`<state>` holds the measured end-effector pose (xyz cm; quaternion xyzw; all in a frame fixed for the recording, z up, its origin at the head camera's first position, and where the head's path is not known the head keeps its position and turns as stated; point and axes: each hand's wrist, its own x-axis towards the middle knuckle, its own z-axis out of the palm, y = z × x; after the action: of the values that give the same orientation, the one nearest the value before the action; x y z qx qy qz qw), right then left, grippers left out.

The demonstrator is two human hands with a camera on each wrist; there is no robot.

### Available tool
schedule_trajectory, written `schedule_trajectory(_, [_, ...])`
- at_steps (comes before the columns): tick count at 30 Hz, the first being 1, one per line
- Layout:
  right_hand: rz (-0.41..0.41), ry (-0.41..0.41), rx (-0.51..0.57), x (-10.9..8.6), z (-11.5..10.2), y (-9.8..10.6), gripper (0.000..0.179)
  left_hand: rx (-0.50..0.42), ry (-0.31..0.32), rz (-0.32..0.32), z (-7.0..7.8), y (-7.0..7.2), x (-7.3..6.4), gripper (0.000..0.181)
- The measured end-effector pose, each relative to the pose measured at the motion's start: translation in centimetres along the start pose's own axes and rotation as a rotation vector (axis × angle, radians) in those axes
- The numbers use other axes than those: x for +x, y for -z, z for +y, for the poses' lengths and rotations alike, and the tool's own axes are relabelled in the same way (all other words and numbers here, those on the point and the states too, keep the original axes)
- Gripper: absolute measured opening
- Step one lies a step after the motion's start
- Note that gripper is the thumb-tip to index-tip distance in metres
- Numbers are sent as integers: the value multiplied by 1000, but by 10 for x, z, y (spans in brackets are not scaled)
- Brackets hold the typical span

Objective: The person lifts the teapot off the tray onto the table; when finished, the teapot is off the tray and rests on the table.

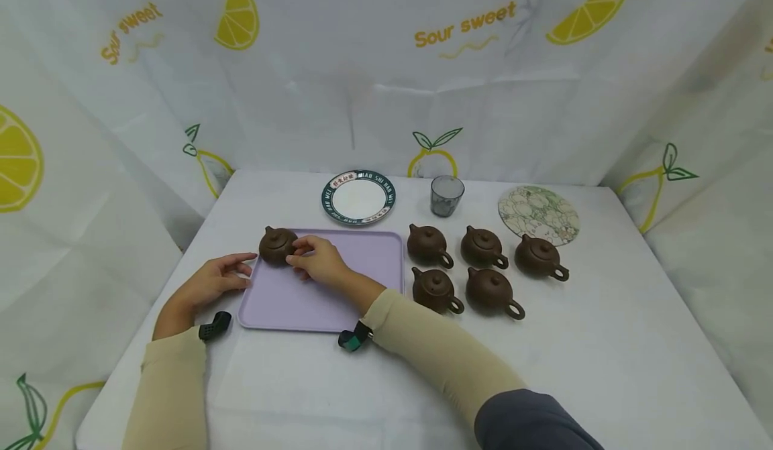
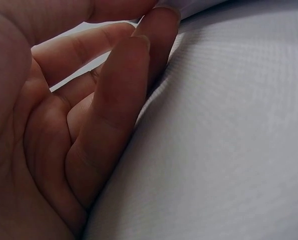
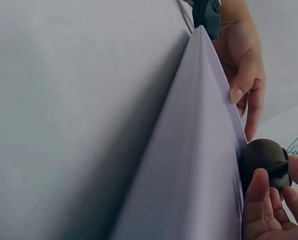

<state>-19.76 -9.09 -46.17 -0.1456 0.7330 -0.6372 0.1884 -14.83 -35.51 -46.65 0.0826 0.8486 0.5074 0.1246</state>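
In the head view a small brown teapot (image 1: 277, 246) sits at the back left corner of a lilac tray (image 1: 338, 282). My right hand (image 1: 323, 262) reaches over the tray and pinches this teapot's handle between thumb and fingers. The right wrist view shows the teapot (image 3: 261, 152) from the side, with fingertips on its dark handle (image 3: 277, 169). My left hand (image 1: 213, 281) rests at the tray's left edge, its fingers loosely extended beside the rim. In the left wrist view its fingers (image 2: 119, 75) lie against the white cloth, near a bit of the tray's edge.
Several more brown teapots (image 1: 490, 292) stand in two rows right of the tray. Behind are a plate with a green patterned rim (image 1: 359, 220), a grey glass (image 1: 447, 196) and a round patterned mat (image 1: 539, 214). A lemon-print curtain (image 1: 350, 68) hangs behind the table.
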Motion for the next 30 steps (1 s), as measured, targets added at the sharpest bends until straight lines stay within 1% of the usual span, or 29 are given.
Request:
schedule_trajectory(5, [17,16,43,-1,2,-9,33,11,-10,0,0,-1,1,61])
schedule_trajectory(9, [21,17,58,-2,0,-14,31,-2,-9,4,1,-1,1,61])
schedule_trajectory(12, [27,13,61,-4,-1,-14,27,-16,-15,3,2,-2,0,61])
schedule_trajectory(17, [83,10,39,-6,-1,-8,17,-15,-30,-2,2,-2,-2,61])
schedule_trajectory(19, [96,16,19,-6,0,-5,14,-15,-24,7,2,-2,-3,60])
schedule_trajectory(26, [82,27,-27,-12,-3,6,10,-9,-32,5,0,-1,-2,60])
schedule_trajectory(30, [74,49,-32,-18,-4,17,10,-16,-15,-3,-2,0,0,61])
